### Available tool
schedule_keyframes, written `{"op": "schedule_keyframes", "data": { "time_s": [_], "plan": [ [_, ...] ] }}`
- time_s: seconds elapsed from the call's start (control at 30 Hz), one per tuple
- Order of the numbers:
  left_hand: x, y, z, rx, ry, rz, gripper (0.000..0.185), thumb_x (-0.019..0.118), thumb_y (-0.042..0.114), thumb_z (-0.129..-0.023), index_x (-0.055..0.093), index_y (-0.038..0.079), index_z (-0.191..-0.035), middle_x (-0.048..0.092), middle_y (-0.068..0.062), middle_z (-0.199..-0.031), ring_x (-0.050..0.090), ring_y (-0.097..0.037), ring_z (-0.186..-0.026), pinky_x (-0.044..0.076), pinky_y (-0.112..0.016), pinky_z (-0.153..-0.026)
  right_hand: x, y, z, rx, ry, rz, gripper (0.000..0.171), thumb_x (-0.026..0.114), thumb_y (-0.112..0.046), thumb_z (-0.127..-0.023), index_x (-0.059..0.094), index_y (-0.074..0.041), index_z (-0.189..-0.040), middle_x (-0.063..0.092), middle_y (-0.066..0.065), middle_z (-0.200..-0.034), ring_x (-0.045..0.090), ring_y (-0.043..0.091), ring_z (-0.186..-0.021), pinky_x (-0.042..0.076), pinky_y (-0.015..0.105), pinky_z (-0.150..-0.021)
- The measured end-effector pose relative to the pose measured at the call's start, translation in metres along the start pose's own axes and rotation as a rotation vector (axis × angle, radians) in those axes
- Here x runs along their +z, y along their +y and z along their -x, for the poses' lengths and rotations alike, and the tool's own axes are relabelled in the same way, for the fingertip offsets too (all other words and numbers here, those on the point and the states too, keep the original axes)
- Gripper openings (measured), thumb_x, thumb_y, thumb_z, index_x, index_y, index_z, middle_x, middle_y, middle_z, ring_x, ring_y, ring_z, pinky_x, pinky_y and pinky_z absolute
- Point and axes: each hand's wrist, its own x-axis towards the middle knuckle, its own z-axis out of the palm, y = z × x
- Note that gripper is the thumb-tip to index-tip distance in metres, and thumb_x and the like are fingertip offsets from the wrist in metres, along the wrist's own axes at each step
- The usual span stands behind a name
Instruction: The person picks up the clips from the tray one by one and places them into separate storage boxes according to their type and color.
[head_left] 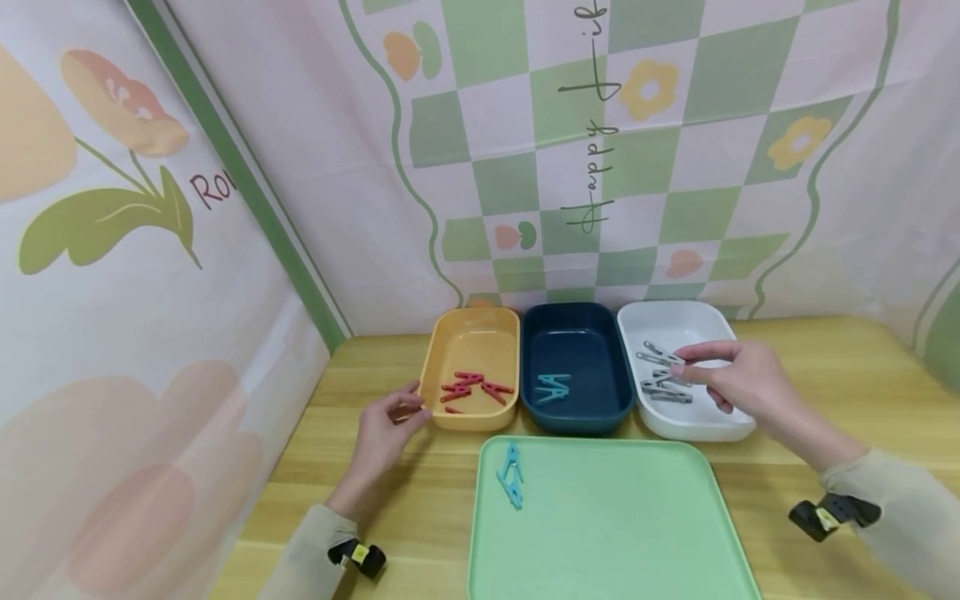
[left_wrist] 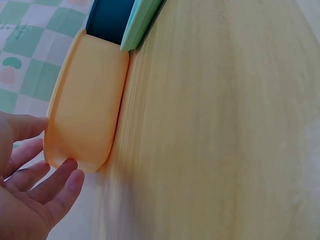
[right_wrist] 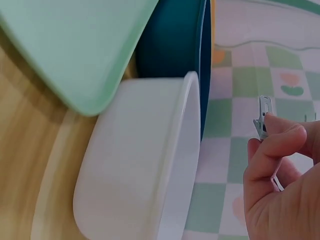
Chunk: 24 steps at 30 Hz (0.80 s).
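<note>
My right hand (head_left: 738,379) hovers over the white bin (head_left: 720,429) and pinches a grey clothespin (head_left: 662,356) between thumb and fingers. In the right wrist view the grey clothespin (right_wrist: 262,116) sticks up above the fingertips (right_wrist: 277,142), beside the white bin (right_wrist: 150,165). More grey clothespins (head_left: 666,390) lie in that bin. My left hand (head_left: 386,421) rests on the table with relaxed fingers at the front left corner of the yellow bin (head_left: 450,417) and holds nothing. The left wrist view shows the fingers (left_wrist: 57,182) right at the yellow bin (left_wrist: 85,110).
Red clothespins (head_left: 474,387) lie in the yellow bin. A dark blue bin (head_left: 577,417) between the other two holds teal clothespins (head_left: 553,387). A green tray (head_left: 622,533) in front carries a blue clothespin (head_left: 512,477). Patterned cloth walls stand behind and to the left of the wooden table (head_left: 825,375).
</note>
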Motion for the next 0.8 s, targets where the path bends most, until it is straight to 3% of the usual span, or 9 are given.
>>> {"op": "schedule_keyframes", "data": {
  "time_s": [0.33, 0.5, 0.8],
  "plan": [
    [0.001, -0.031, -0.008, -0.007, 0.001, -0.012, 0.021, 0.082, -0.006, -0.087, 0.072, -0.009, -0.105, 0.066, -0.020, -0.138, 0.072, -0.041, -0.106, 0.064, -0.037, -0.090, -0.010, 0.006, -0.021, 0.044, 0.006, 0.040, 0.051, 0.079, -0.023, -0.095, 0.066, 0.008, -0.133, 0.059, -0.001, -0.065, 0.049, 0.011, -0.051, 0.044, 0.025, -0.045],
    [0.000, -0.034, -0.009, 0.008, -0.009, 0.001, 0.021, 0.083, -0.003, -0.087, 0.073, -0.008, -0.105, 0.066, -0.020, -0.139, 0.073, -0.039, -0.106, 0.064, -0.035, -0.088, -0.011, 0.008, -0.030, 0.065, -0.009, 0.069, 0.051, 0.078, -0.025, -0.096, 0.066, 0.007, -0.133, 0.055, -0.002, -0.061, 0.050, 0.013, -0.051, 0.043, 0.026, -0.045],
    [0.001, -0.033, -0.009, 0.004, 0.004, -0.019, 0.020, 0.082, -0.005, -0.087, 0.073, -0.008, -0.105, 0.066, -0.020, -0.138, 0.073, -0.039, -0.106, 0.064, -0.037, -0.089, -0.010, 0.013, -0.046, 0.078, -0.041, 0.058, 0.052, 0.078, -0.022, -0.095, 0.063, 0.010, -0.134, 0.063, -0.003, -0.066, 0.050, 0.012, -0.052, 0.044, 0.026, -0.047]
  ]
}}
